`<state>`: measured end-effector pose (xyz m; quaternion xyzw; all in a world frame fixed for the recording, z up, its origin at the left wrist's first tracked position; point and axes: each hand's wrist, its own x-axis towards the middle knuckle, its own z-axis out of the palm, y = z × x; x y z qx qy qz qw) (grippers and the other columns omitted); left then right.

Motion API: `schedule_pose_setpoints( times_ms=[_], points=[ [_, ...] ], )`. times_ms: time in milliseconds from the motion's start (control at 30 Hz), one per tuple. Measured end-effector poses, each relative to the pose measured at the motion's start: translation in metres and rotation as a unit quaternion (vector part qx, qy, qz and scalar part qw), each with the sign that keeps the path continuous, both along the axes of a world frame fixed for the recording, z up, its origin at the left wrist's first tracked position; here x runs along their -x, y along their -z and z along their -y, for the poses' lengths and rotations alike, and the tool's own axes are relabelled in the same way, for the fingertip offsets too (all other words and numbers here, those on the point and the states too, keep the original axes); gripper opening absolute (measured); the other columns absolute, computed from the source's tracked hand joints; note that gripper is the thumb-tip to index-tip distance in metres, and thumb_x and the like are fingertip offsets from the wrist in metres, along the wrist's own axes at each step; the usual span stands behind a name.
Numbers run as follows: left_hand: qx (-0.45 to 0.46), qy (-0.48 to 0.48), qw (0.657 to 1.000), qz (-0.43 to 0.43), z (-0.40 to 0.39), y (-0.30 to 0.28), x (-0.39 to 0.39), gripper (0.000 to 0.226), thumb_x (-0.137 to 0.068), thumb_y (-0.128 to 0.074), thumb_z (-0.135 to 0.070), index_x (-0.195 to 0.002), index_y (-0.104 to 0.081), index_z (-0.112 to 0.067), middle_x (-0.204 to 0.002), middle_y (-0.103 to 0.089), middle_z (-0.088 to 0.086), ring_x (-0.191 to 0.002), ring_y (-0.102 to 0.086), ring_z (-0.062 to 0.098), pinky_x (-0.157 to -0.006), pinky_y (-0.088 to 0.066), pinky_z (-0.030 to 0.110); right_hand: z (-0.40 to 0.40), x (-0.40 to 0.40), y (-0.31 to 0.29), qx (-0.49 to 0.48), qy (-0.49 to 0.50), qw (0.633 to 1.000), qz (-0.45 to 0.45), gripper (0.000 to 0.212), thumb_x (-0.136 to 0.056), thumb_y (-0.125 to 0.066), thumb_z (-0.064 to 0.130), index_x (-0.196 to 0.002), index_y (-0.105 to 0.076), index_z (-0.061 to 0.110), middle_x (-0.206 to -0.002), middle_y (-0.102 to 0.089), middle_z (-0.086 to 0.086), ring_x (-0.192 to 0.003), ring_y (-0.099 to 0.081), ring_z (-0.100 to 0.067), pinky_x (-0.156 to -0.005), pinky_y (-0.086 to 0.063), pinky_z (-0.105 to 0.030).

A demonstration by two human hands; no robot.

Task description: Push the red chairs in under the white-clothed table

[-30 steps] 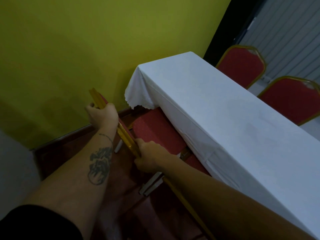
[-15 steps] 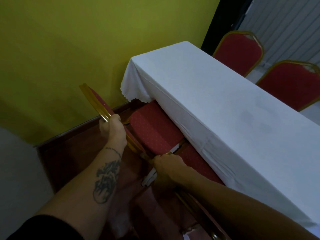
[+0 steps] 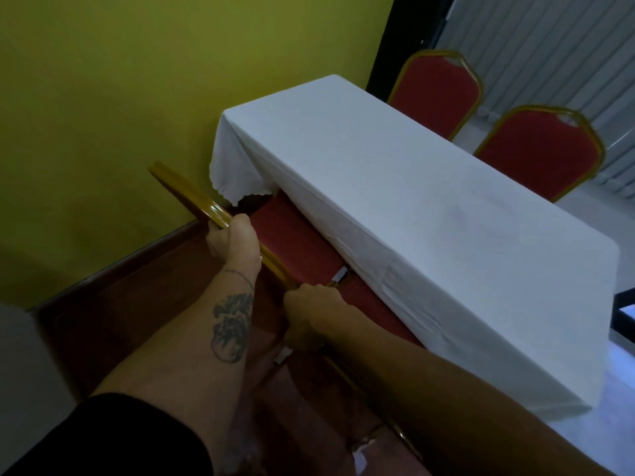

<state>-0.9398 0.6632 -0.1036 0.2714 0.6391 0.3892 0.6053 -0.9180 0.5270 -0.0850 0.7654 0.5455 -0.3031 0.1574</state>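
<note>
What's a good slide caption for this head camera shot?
Both hands, left hand and right hand, grip a red chair's gold frame beside the white-clothed table.

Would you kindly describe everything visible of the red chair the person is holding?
The red chair has a speckled red fabric seat and a glossy gold frame that looks like metal. Its seat is partly tucked beneath the white tablecloth, near the yellow wall. The left hand grips the backrest's top rail; the right hand grips the frame where a second chair adjoins.
</note>
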Motion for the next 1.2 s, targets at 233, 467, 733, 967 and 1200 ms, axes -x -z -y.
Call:
schedule_pose_setpoints(
  times_ms=[233,467,733,967,1200],
  points=[
    [0.012,0.047,0.999,-0.016,-0.042,0.028,0.03,0.063,-0.054,-0.054,-0.01,-0.116,-0.067,-0.003,-0.122,-0.071,0.016,-0.094,-0.071,0.032,-0.092,-0.059,0.049,0.011,0.006,0.012,-0.027,0.016,1.0,0.001,0.027,-0.092,-0.066,0.03,-0.11,-0.061,0.009,-0.093,-0.056,-0.005,-0.081,-0.054,-0.023,-0.072,-0.043,-0.04],
    [-0.003,0.169,0.983,-0.066,-0.034,0.007,0.042,0.062,-0.061,-0.056,-0.016,-0.122,-0.065,-0.004,-0.121,-0.07,0.014,-0.099,-0.066,0.03,-0.095,-0.054,0.047,0.015,0.009,0.009,-0.038,0.069,0.997,-0.011,0.028,-0.085,-0.067,0.034,-0.104,-0.061,0.014,-0.092,-0.062,-0.004,-0.085,-0.066,-0.025,-0.079,-0.058,-0.042],
    [-0.032,0.226,0.967,-0.114,-0.013,0.0,0.049,0.056,-0.078,-0.057,-0.022,-0.129,-0.064,0.001,-0.127,-0.068,0.017,-0.095,-0.067,0.03,-0.067,-0.048,0.033,0.021,0.001,0.013,-0.097,0.164,0.98,-0.065,0.049,-0.092,-0.055,0.058,-0.119,-0.061,0.017,-0.11,-0.064,-0.007,-0.097,-0.065,-0.026,-0.088,-0.056,-0.045],
    [0.038,0.38,0.904,-0.191,0.028,-0.033,0.054,0.062,-0.08,-0.052,-0.024,-0.14,-0.053,-0.008,-0.128,-0.062,0.017,-0.103,-0.065,0.034,-0.082,-0.058,0.048,0.036,-0.028,-0.014,-0.154,0.164,0.971,-0.081,0.056,-0.091,-0.055,0.051,-0.136,-0.057,0.017,-0.121,-0.067,-0.007,-0.106,-0.066,-0.027,-0.093,-0.054,-0.042],
    [-0.095,0.429,0.845,-0.305,0.084,-0.098,0.044,0.026,-0.093,-0.052,-0.026,-0.112,-0.057,-0.009,-0.097,-0.058,0.01,-0.077,-0.058,0.023,-0.062,-0.044,0.033,0.083,-0.081,-0.067,-0.222,0.114,0.966,-0.067,0.041,-0.094,-0.061,0.035,-0.129,-0.064,0.015,-0.132,-0.063,-0.009,-0.114,-0.061,-0.027,-0.093,-0.051,-0.035]
  ],
)
